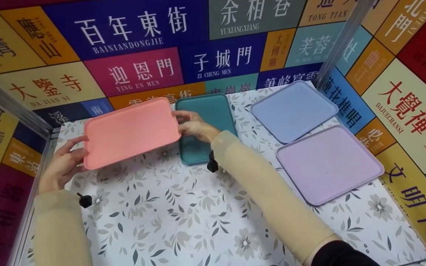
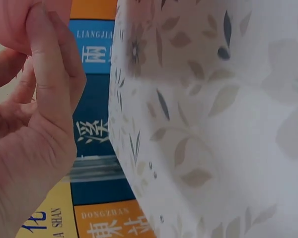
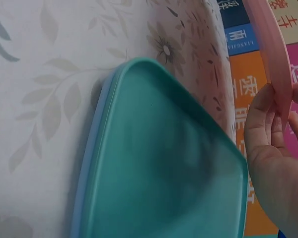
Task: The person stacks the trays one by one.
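Both hands hold a pink rectangular tray by its short ends, raised over the left back of the table. The left hand grips its left end, and the left wrist view has the fingers at a rounded corner. On the other end, the right hand pinches the rim between thumb and fingers, seen edge-on in the right wrist view. Partly behind the right hand lies a teal tray. A light-blue rim shows directly under the teal tray in the right wrist view.
A blue tray lies at the back right, with a lavender tray just in front of it. A white cloth with a leaf print covers the table. Panels with large lettering wall in the back and sides.
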